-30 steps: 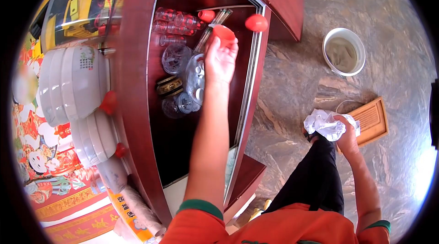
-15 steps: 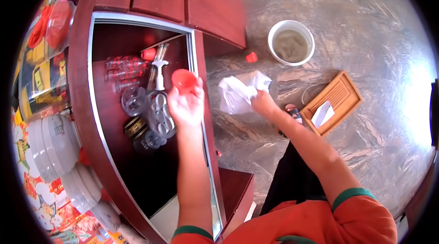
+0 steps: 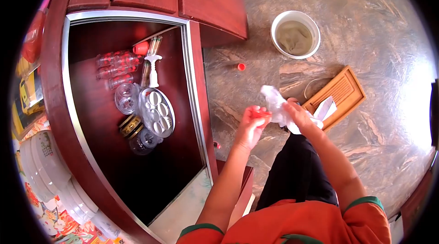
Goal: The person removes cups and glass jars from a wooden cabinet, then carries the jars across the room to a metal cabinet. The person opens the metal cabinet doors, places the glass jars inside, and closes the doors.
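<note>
My left hand (image 3: 249,129) is closed around a small red cup (image 3: 261,114), its fingers covering much of it. Close on its right, my right hand (image 3: 299,116) grips a crumpled white cloth (image 3: 273,98), part of which hangs below the fingers. The cloth is right beside the cup; whether they touch I cannot tell. Both hands are over the floor in front of my body. Another small red cup (image 3: 241,67) lies on the floor beyond them.
To the left, the cabinet (image 3: 196,84) holds several clear glasses (image 3: 125,98), an oval tray (image 3: 171,115) of white cups and a red cup (image 3: 141,48). A white bucket (image 3: 315,29) contains cloudy water. A wooden tray (image 3: 352,81) carries a white object (image 3: 324,108).
My left hand has moved right with the red cup, from over the cabinet to beside the cloth. My right hand has shifted right and slightly down with the cloth. The view has shifted slightly.
</note>
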Demonstrator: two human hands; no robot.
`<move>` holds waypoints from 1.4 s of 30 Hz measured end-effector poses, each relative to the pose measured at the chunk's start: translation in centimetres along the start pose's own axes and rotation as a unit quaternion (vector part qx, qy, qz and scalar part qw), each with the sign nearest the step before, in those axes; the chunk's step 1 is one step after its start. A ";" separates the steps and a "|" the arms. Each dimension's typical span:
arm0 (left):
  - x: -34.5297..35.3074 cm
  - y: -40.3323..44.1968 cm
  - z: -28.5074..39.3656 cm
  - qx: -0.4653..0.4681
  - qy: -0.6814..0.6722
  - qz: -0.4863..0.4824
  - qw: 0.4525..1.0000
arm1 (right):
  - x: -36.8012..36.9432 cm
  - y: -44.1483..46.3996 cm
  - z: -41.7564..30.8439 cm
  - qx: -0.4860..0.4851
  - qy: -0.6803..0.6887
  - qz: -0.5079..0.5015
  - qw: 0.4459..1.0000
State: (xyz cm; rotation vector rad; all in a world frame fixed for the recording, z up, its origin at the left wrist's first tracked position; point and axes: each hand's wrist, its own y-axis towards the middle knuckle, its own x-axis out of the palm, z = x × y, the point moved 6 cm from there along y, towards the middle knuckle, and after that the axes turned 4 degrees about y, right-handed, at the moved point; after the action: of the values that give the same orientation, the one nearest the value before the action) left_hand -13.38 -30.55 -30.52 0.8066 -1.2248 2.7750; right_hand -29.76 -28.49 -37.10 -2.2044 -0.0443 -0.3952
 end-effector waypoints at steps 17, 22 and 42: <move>9.1 0.2 7.4 0.385 0.612 -0.145 0.675 | 4.1 -2.7 -9.4 -0.032 0.191 -0.200 0.960; 9.8 0.4 10.0 0.410 0.611 -0.178 0.654 | 6.3 -1.8 -11.4 -0.038 0.140 -0.240 0.960; -6.7 11.3 42.3 0.056 0.749 0.461 0.473 | -0.3 -1.7 -3.6 -0.080 -0.024 -0.047 0.995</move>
State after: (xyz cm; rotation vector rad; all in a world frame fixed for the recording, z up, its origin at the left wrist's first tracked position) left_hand 9.35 -66.34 -17.53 -2.4692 -0.8664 2.1696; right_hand -31.33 -30.18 -33.80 -2.3769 -0.1479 -0.4102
